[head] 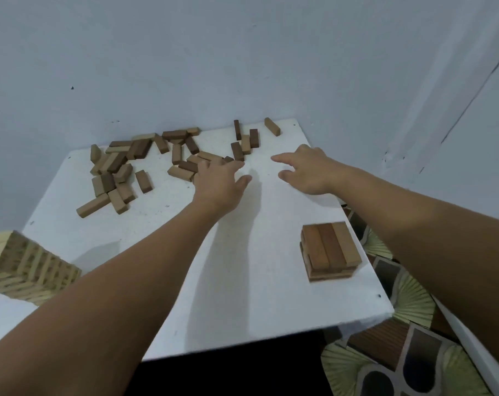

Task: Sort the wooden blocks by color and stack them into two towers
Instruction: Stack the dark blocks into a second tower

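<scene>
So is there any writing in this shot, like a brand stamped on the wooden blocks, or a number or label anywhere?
None can be read.
Loose blocks: plain wood faces, no stamp or print visible.
Brown stack: bare wood, no marking.
Pale tower: a repeated pattern shows on its sides, blurred; no letters can be made out.
White table and wall: only small dark specks, no text.

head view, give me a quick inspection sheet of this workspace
surface: white table, set in a wall corner
job's things: loose blocks scattered at the far side; short brown tower near right; tall pale tower near left
clutter: nothing seen
grips: left hand open, reaching onto the loose blocks; right hand open over bare table, holding nothing
cables: nothing seen
surroundings: blue-grey walls; patterned floor at right
</scene>
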A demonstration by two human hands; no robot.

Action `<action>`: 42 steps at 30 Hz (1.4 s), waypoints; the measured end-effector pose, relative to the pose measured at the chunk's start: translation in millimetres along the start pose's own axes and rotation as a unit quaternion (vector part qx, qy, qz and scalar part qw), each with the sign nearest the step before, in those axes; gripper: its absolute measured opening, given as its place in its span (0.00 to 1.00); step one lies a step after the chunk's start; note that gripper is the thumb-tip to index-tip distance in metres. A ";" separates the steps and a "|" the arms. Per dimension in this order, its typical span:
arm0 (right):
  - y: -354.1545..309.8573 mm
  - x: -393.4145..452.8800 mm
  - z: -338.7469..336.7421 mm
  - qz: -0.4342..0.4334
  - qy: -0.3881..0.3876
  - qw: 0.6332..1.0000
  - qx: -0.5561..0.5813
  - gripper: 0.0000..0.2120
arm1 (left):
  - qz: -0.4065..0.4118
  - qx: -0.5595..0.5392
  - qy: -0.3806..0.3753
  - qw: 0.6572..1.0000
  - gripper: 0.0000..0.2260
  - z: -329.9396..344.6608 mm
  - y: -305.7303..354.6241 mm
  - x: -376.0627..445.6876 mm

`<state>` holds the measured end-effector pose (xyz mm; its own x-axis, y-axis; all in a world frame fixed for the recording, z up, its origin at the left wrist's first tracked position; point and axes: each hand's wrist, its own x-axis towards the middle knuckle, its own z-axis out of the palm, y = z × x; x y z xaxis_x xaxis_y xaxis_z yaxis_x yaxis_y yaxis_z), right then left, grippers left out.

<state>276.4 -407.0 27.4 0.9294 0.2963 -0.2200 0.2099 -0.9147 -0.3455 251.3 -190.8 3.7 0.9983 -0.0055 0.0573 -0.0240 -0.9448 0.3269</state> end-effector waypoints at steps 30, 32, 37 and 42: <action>-5.7 115.1 4.9 -0.038 0.104 0.989 -0.100 0.19 | 0.086 0.134 -0.003 0.987 0.16 18.2 6.2 99.6; -9.2 104.1 7.5 -0.027 0.093 0.991 -0.097 0.19 | 0.097 0.172 -0.018 0.980 0.15 13.0 8.5 92.0; -17.3 69.9 10.1 -0.015 0.050 0.994 -0.093 0.20 | 0.120 0.213 -0.038 0.969 0.16 2.7 10.2 57.0; -38.4 32.5 12.4 -0.012 -0.002 0.992 -0.124 0.20 | 0.142 0.248 -0.040 0.957 0.16 -3.8 3.8 9.7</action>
<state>294.8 -358.8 22.3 0.9223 0.3189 -0.2185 0.3001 -0.9469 -0.1156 260.7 -193.2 9.1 0.9563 -0.2924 -0.0016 -0.2879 -0.9406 -0.1798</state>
